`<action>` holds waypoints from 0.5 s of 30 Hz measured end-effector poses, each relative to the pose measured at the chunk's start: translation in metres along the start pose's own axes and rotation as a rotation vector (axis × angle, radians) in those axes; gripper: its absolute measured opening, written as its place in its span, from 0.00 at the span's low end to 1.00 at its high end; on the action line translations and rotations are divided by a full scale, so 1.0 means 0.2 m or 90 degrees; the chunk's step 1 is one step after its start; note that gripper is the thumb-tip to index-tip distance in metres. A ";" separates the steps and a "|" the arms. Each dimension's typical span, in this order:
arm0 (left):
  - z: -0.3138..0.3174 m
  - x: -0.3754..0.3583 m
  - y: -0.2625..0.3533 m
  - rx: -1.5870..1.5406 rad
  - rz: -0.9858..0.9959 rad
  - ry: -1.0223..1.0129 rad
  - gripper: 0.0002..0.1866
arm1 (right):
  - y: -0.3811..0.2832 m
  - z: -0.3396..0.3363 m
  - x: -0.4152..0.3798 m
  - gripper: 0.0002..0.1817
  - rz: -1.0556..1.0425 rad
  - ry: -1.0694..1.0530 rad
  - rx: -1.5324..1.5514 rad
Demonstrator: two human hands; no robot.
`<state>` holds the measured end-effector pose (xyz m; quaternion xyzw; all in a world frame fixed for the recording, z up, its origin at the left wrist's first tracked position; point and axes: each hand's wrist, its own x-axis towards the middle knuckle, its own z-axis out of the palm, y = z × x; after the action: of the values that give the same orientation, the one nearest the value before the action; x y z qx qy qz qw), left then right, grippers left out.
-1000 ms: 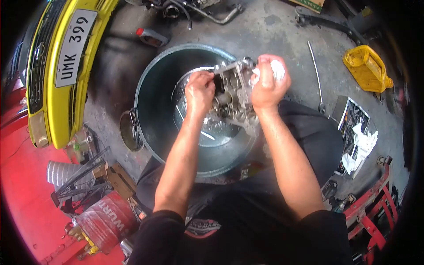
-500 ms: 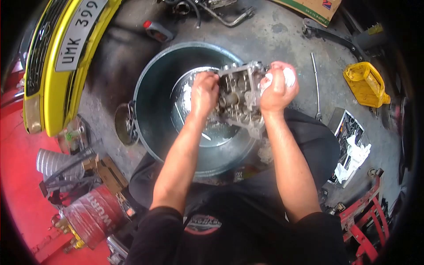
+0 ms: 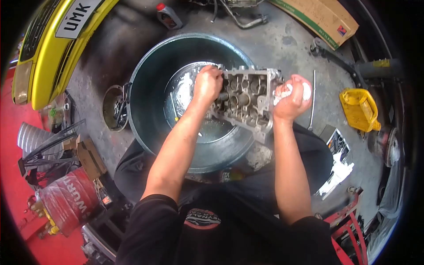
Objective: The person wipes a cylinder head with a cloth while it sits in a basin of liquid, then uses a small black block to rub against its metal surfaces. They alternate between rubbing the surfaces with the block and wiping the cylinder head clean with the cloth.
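A grey metal engine part point(image 3: 240, 99) with round openings is held up over the right side of a large dark tub point(image 3: 145, 57). My left hand point(image 3: 207, 84) has its fingers wrapped round the part's left end. At the other end, my right hand point(image 3: 292, 99) is closed round a crumpled white cloth point(image 3: 288, 92), close against the part; whether it also grips the metal cannot be made out. Shiny liquid and a thin pale stick show in the bottom of the tub.
A red-capped bottle point(image 3: 168, 17) stands behind the tub. To the right are a long metal bar point(image 3: 313, 99), a yellow container point(image 3: 360, 109) and a tool tray point(image 3: 338, 140). A round pan point(image 3: 114, 108), a red drum point(image 3: 68, 201) and a yellow bumper point(image 3: 57, 57) are left.
The view has shifted. The metal part is turned more face-up and sits slightly farther right, and my right hand with the cloth has moved right with its end.
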<state>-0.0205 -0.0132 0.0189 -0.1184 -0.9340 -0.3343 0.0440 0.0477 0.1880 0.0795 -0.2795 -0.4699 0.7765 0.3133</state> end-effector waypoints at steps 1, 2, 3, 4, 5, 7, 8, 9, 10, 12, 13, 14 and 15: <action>0.01 0.02 -0.02 -0.004 0.021 0.007 0.08 | 0.01 0.03 0.04 0.09 -0.016 -0.008 0.015; 0.05 0.01 -0.01 -0.032 0.021 0.032 0.08 | 0.02 0.05 0.06 0.09 -0.023 -0.012 0.025; 0.02 0.00 0.08 -0.070 0.069 0.046 0.08 | 0.03 0.04 0.06 0.09 -0.025 -0.016 0.024; -0.01 -0.01 0.13 -0.109 0.119 0.062 0.08 | 0.03 0.04 0.06 0.09 -0.028 -0.013 0.021; 0.00 -0.02 0.09 -0.098 0.121 0.062 0.10 | 0.03 0.06 0.07 0.09 -0.036 -0.013 0.019; 0.05 -0.03 -0.10 -0.012 0.028 0.003 0.09 | 0.01 0.05 0.05 0.09 -0.041 -0.009 0.006; 0.07 0.00 -0.17 -0.011 -0.021 -0.011 0.09 | 0.01 0.06 0.07 0.09 -0.053 -0.022 0.019; 0.06 0.00 -0.14 -0.002 0.053 -0.021 0.10 | 0.02 0.05 0.08 0.09 -0.058 -0.033 0.024; 0.04 0.00 -0.07 -0.039 0.103 -0.008 0.10 | 0.04 0.03 0.07 0.09 -0.053 -0.042 0.025; 0.03 0.00 0.05 -0.148 0.219 0.109 0.09 | 0.05 0.03 0.08 0.08 -0.055 -0.028 0.021; 0.04 -0.01 -0.02 -0.086 0.173 0.102 0.07 | 0.03 0.03 0.07 0.08 -0.056 -0.029 0.007; 0.03 0.00 -0.11 -0.072 0.071 0.021 0.07 | 0.02 0.05 0.06 0.08 -0.061 -0.033 -0.003; 0.01 0.02 -0.13 -0.053 0.067 0.010 0.07 | 0.01 0.06 0.05 0.08 -0.053 -0.010 -0.005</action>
<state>-0.0304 -0.0304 0.0016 -0.1662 -0.9116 -0.3707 0.0636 0.0322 0.1873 0.0819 -0.2546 -0.4869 0.7630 0.3404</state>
